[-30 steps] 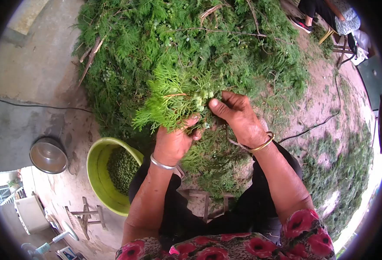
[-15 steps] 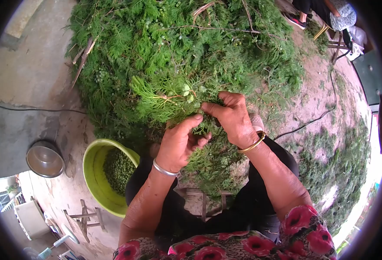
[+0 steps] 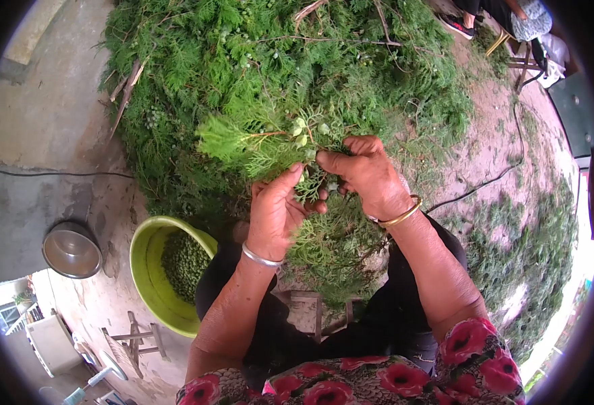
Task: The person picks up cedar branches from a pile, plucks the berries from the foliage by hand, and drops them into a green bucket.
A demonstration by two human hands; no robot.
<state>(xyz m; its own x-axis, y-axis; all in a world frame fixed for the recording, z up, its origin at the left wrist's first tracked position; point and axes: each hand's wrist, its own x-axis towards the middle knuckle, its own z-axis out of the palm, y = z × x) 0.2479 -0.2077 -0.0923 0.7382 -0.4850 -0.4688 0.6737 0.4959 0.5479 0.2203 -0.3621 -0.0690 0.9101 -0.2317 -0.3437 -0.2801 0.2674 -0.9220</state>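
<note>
A leafy conifer sprig [image 3: 266, 135] with pale green cones [image 3: 301, 128] is held up in front of me. My left hand [image 3: 276, 212], with a silver bangle at the wrist, is closed on its lower part, the thumb against a cone. Close by on the right, my right hand [image 3: 371, 177] pinches the same sprig, thumb and forefinger together by a cone; a gold bangle circles that wrist. What the curled fingertips cover is hidden. Beneath the hands, between my knees, lie more cut green sprigs [image 3: 330, 253].
A big pile of conifer branches [image 3: 195, 81] fills the area ahead. On my left stand a yellow-green bucket [image 3: 145, 270] part-filled with green cones [image 3: 185, 264], a metal bowl [image 3: 72, 250] and a wooden stool [image 3: 133, 341]. Scattered sprigs [image 3: 519, 263] and a black cable [image 3: 479, 192] lie right. Another person [image 3: 496, 13] sits far right.
Both hands stay on the sprig with slight finger shifts. The sprig has turned a little, and more of its cones show between the hands. The right wrist has moved slightly right.
</note>
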